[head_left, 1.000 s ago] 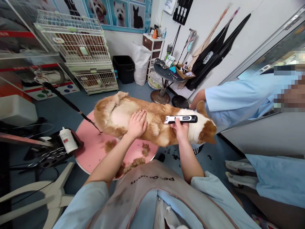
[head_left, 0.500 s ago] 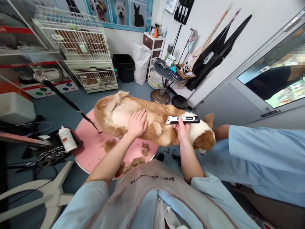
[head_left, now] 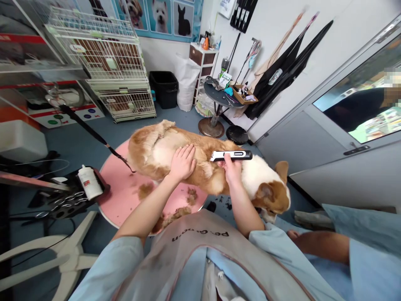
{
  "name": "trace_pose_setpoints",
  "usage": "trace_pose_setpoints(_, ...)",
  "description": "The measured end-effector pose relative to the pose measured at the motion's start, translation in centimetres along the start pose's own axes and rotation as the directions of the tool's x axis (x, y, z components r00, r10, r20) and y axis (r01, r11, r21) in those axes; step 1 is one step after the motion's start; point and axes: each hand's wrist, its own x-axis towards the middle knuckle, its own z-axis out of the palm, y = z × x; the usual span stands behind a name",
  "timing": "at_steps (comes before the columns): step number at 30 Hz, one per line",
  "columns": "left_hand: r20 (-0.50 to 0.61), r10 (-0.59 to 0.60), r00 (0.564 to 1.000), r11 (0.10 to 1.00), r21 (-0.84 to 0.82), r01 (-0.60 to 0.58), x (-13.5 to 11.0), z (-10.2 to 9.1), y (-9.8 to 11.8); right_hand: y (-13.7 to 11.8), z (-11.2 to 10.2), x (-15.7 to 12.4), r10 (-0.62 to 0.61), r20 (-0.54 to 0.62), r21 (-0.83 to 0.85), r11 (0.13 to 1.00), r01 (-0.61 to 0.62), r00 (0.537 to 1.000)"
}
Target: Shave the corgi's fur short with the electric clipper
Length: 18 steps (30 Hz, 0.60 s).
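A tan and white dog stretches over the pink round grooming table, its head to the right and turned down. On its back, my left hand lies flat with the fingers extended. My right hand grips a black and white hair clipper with its head pointing left, over the dog's shoulder area. Whether the blade touches the fur, I cannot tell. Pale, short-cut fur shows on the rump side. Loose clumps of cut hair rest on the table's near side.
A co-worker's arm in a blue sleeve is at the lower right. A black strap runs down to the table at left, near a white bottle. Wire cages, a black bin and a small dark table stand behind.
My right hand and the clipper have moved left along the dog. The dog's head has shifted right and down. The co-worker's arm has dropped away from the head.
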Motion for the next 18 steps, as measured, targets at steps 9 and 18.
trace_pose_setpoints(9,0.038,-0.001,0.999,1.000,-0.006,0.001,-0.1,0.4,-1.7,-1.6,-1.9,-3.6,-0.007,0.228,-0.027,1.000,0.014,0.974)
trace_pose_setpoints(18,-0.020,-0.020,1.000,1.000,-0.001,0.020,0.2,-0.5,-0.5,-1.3,-5.9,-3.4,-0.115,-0.079,-0.144,0.984,0.103,0.990)
